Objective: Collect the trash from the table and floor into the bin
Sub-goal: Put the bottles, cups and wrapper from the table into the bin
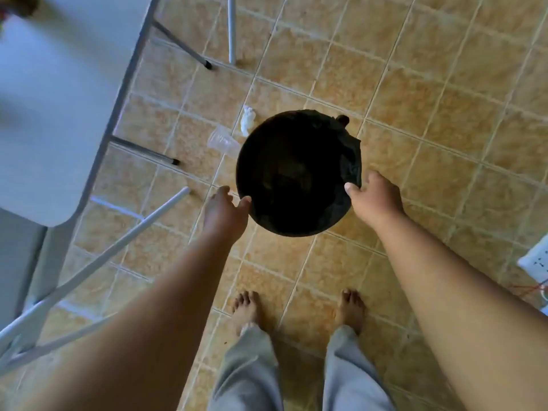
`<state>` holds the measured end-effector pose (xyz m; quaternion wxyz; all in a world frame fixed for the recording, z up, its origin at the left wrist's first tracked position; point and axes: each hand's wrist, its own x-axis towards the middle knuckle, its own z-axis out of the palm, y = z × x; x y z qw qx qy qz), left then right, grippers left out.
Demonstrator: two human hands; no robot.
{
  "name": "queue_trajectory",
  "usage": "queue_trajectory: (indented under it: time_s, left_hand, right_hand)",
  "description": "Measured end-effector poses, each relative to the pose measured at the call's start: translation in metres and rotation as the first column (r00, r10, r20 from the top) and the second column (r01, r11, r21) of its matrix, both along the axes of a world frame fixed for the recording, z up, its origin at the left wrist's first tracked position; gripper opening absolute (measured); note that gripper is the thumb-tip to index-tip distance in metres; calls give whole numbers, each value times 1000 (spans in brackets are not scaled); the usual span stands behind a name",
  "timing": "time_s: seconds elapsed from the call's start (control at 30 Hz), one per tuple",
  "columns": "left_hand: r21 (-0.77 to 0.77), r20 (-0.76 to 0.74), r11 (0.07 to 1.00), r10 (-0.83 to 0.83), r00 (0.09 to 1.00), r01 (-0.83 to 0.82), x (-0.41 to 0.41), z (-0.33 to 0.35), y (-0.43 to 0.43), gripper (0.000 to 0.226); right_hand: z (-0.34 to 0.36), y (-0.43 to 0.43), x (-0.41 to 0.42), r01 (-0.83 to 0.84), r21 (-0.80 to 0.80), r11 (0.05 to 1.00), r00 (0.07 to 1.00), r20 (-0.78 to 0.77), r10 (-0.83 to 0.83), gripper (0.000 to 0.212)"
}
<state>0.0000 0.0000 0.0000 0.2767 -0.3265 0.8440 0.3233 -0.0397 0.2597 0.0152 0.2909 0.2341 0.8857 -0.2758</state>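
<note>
Bin [298, 173]: stands on the tiled floor [415, 99], straight ahead of my feet and between the two hands. A black liner [351, 161] is folded over its rim. The inside is too dark for me to see any contents.

Left hand [228, 209]: at the near-left of the rim, with the thumb touching it and the fingers outside the wall. I cannot tell whether the grip is closed.

Right hand [373, 197]: at the near-right of the rim, with the thumb on the liner fold and the fingers outside it. I read this as a pinch on the bin edge.

Tissue [247, 120]: a crumpled white piece on the floor, just beside the far-left of the rim. Its long axis runs roughly near to far.

Cup [223, 142]: clear plastic, lying on its side on the floor just left of the bin and near the tissue. Its long axis runs left to right, slanting toward the bin. I cannot say which end is the mouth.

Governing relation: both floor items lie far and left of the hands, beyond the left side of the rim. The left hand is the nearer one. The right hand would have to cross over the bin.

Bench [59, 99]: white, at the left, with its legs reaching toward the cup. Its top is blurred, so I cannot identify trash on it.

Task status, as I judge it: floor trash not yet collected.

Power strip [535, 259]: on the floor at the right edge, well apart from the bin.

Writing and labels: none readable on the bin, the cup or the tissue.
</note>
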Motion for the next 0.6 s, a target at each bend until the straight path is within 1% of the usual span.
queue_trajectory:
  time_s: [0.1, 0.2, 0.23, 0.3, 0.37, 0.5, 0.6]
  left_hand:
    - [13, 26, 1000, -18, 1000, 18, -9, -41, -2, 57]
    - [44, 48, 999, -5, 999, 3, -14, -66, -2, 39]
    - [29, 25, 1000, 9, 1000, -10, -14, -72, -2, 34]
    - [-55, -16, 998, -23, 1000, 22, -13, -76, -1, 27]
    - [-109, -55, 993, -52, 997, 46, -9, -68, 2, 23]
    - [-94, -74, 995, 12, 997, -19, 1, -25, 9, 22]
    - [-84, -104, 996, 13, 995, -22, 8, 21, 11, 23]
  right_hand:
    - [-39, 4, -10, 15, 39, 999, 999, 32, -16, 37]
    - [-64, 4, -10, 19, 65, 998, 1000, 20, -20, 25]
    - [-69, 5, -9, 14, 82, 996, 1000, -2, -14, 24]
    - [-69, 6, -5, 1, 115, 993, 999, -46, 5, 23]
    - [-62, 9, 1, 15, 115, 993, 997, -73, -7, 21]
    - [-27, 17, 17, 37, 95, 995, 994, -110, -27, 11]
    - [20, 22, 26, 34, 80, 996, 991, -132, -23, 9]
